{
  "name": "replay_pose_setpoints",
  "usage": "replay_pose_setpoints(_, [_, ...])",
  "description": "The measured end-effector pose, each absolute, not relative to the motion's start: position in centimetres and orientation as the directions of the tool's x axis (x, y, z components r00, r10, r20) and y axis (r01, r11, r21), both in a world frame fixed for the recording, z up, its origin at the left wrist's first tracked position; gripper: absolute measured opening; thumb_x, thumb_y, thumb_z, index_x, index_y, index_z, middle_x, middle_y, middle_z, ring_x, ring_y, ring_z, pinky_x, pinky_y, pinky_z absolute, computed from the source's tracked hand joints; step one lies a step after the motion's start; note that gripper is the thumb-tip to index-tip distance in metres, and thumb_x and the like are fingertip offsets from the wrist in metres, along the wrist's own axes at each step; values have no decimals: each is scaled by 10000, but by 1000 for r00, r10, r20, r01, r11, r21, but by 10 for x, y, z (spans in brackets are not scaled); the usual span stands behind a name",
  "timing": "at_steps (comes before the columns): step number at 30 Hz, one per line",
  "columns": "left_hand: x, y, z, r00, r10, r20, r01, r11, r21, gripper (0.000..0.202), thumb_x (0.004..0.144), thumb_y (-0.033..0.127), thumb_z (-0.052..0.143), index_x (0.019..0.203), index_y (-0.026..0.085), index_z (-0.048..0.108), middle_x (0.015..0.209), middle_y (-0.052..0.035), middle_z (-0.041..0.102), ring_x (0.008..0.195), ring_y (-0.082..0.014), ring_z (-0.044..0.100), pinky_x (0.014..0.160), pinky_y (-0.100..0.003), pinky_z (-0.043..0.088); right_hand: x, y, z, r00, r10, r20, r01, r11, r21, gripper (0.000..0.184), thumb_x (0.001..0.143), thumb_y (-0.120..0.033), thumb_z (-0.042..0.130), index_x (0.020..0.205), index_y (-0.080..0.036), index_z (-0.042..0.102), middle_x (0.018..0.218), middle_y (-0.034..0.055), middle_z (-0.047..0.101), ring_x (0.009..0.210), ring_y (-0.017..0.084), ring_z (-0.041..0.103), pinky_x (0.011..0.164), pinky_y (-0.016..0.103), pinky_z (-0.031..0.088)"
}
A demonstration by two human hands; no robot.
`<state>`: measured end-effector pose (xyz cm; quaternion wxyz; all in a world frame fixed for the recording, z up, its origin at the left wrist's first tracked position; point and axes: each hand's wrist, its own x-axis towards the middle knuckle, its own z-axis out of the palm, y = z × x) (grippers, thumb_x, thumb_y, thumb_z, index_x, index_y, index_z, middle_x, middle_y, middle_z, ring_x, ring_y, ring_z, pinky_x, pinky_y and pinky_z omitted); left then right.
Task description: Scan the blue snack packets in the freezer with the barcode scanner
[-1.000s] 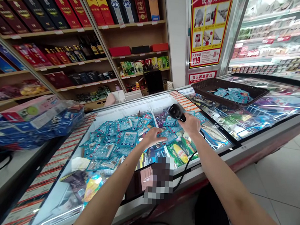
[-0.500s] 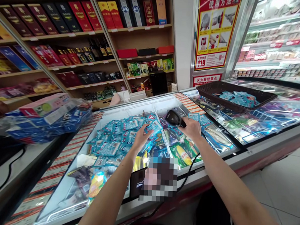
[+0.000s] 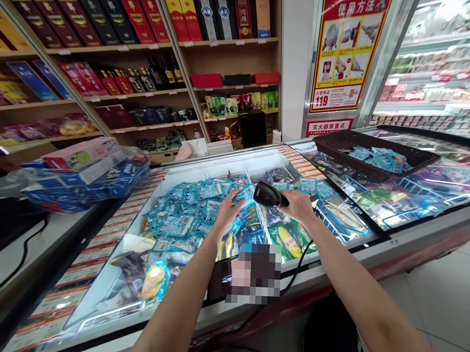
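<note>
My left hand point(image 3: 230, 209) is closed on a small blue packet point(image 3: 246, 195), held above the freezer's left part. Below and left of it lies a heap of similar blue packets point(image 3: 180, 218). My right hand point(image 3: 298, 206) grips the handle of a black barcode scanner point(image 3: 268, 194). The scanner's head points left, close to the held packet; whether they touch I cannot tell. A black cable point(image 3: 302, 262) hangs beneath the right hand and runs down over the freezer's front edge. Under the scanner, green and yellow ice cream packs point(image 3: 289, 240) lie behind a white wire divider point(image 3: 261, 218).
A brown basket point(image 3: 418, 166) with blue packets point(image 3: 379, 157) stands on the freezer's right glass. Plastic-wrapped blue boxes point(image 3: 90, 185) with a pink box point(image 3: 80, 156) on top stand at left. Shelves of boxed bottles point(image 3: 117, 25) line the back wall.
The scanner has swung left and slightly down, closer to the packet in my left hand. The view has shifted a little, so the surroundings appear farther right.
</note>
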<state>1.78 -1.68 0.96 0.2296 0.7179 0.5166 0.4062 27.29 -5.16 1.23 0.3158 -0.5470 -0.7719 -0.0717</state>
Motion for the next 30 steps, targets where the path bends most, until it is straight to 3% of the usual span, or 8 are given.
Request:
replay_pose_setpoints(3, [18,-16,10,146,928,344,542,-366,756,499,794,483,534,1207,202,522,845,-36,576,586,-97,440,540,-225,364,271,-52,12,-209,805,554,893,388,-227,404,754,-343,585,1149,-260,584,983,17,686,923,187,614,738,241,411])
replay_pose_setpoints(13, [19,-17,13,142,930,340,552,-360,752,495,779,470,554,1194,201,534,910,-42,593,543,-84,402,521,-226,342,267,-54,11,-247,795,554,898,403,-179,320,754,-364,580,1044,-242,640,927,21,694,863,184,622,677,241,400])
replay_pose_setpoints(19, [19,-19,13,149,931,333,563,-357,746,513,781,494,547,1198,196,530,816,-31,584,538,-95,410,520,-227,336,267,-54,11,-242,791,562,903,396,-168,306,750,-344,584,1031,-238,646,916,27,697,850,189,624,660,240,400])
replay_pose_setpoints(30, [17,-18,13,183,923,339,582,-379,720,484,807,478,517,1209,208,517,840,-39,592,566,-101,442,543,-227,369,267,-54,12,-228,811,539,909,376,-180,325,751,-353,575,1047,-233,633,939,32,694,887,197,618,687,250,403])
